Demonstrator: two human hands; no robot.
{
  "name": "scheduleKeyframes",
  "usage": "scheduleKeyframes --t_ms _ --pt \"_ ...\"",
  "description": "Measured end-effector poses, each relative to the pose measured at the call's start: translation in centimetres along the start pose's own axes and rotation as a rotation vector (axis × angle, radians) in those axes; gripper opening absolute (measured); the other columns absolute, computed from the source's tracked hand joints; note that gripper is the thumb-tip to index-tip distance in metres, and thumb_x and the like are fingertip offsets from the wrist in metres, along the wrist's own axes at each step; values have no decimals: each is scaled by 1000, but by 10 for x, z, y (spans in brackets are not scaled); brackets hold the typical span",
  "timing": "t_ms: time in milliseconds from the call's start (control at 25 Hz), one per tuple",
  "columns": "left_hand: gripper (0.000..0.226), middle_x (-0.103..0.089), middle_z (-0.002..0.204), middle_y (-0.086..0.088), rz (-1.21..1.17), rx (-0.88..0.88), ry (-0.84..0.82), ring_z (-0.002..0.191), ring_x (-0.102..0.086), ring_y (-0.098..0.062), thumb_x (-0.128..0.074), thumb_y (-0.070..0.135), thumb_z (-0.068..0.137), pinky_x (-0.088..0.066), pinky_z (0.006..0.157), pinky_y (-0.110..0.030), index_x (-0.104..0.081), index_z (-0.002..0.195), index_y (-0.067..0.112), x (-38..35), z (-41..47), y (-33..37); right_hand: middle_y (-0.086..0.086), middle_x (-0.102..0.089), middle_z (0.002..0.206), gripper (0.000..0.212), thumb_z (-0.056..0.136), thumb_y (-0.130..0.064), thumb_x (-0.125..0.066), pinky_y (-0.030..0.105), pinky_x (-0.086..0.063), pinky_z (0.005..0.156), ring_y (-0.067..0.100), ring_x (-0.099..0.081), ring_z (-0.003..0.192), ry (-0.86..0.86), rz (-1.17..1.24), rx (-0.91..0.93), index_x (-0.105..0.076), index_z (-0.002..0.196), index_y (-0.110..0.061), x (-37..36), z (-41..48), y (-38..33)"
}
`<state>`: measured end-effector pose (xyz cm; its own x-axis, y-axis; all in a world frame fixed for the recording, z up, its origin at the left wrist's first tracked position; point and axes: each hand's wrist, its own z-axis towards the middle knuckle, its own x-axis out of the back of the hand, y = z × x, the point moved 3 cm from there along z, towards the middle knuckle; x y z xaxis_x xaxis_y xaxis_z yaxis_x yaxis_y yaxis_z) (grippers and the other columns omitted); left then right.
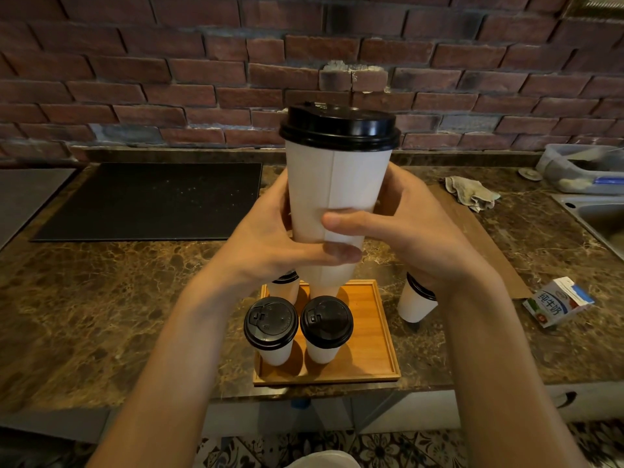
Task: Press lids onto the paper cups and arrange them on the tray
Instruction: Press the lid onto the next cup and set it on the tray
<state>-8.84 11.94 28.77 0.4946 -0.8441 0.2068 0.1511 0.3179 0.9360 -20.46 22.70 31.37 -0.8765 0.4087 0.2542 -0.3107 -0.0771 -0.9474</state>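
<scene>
Head view: Both hands hold one white paper cup upright in the air, in the middle of the picture, above the far end of a wooden tray. A black lid sits on the cup's rim. The left hand wraps the cup's lower part from the left, and the right hand wraps it from the right. Both thumbs lie across the near side, the right thumb just above the left.

The tray rests on a brown marble counter. Two lidded cups stand side by side at the tray's near end, the near-left cup and the near-right cup. A far-left cup is partly hidden behind the left wrist. Another lidded cup, the side cup, stands on the counter just right of the tray.

Further right lies a milk carton. At far right are a crumpled cloth and a sink. A black mat lies at far left, below a brick wall.
</scene>
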Motion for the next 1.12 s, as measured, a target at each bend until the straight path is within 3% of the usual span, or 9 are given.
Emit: scheduleKeyframes --t_ms 160,320,400,600,680,840,1120 --pt "80 -63 114 10 -15 8 13 108 -61 -8 -85 31 53 -53 79 -19 -47 123 33 -1 1 -2 -6 -64 121 71 63 -35 -80 36 -54 95 8 -61 113 18 -32 -10 -51 128 -27 -1 1 0" --pt "79 -64 107 23 2 -15 74 104 -61 2 -87 26 52 -50 73 -9 -45 118 39 -3 3 -1 -14 -63 113 73 60 -45 -80 12 -52 79 -5 -60 103 66 -52 12 -51 125 -30 -2 1 -5" --pt "77 -63 105 27 -1 -23 110 103 -60 7 -82 26 53 -48 72 -5 -44 118 39 -4 4 -1 -14 -61 116 78 61 -45 -78 8 -50 77 -6 -59 103 94 -74 15 -50 131 -26 -3 2 -5" --pt "85 -56 115 17 47 -54 194 106 -55 12 -85 10 62 -47 74 -5 -38 129 31 -8 9 -9 -17 -59 116 72 69 -39 -83 19 -55 80 -2 -58 105 197 -122 10 -47 131 -30 -8 6 0" --pt "86 -55 115 17 53 -58 219 106 -54 15 -83 4 62 -46 74 -3 -37 129 30 -9 11 -13 -17 -59 114 73 68 -41 -83 17 -55 78 -4 -57 103 240 -129 1 -47 130 -29 -11 7 3" --pt "84 -54 111 20 45 -44 250 101 -53 21 -84 3 61 -44 71 0 -37 119 41 -11 14 -20 -14 -59 118 79 67 -45 -83 20 -53 80 -1 -56 105 288 -162 -12 -48 134 -25 -15 9 6" --pt "88 -52 112 21 65 -32 206 100 -52 22 -83 1 60 -44 71 0 -35 128 31 -8 14 -16 -14 -61 118 73 68 -39 -85 24 -56 83 0 -58 108 268 -96 14 -50 131 -27 -12 9 3"
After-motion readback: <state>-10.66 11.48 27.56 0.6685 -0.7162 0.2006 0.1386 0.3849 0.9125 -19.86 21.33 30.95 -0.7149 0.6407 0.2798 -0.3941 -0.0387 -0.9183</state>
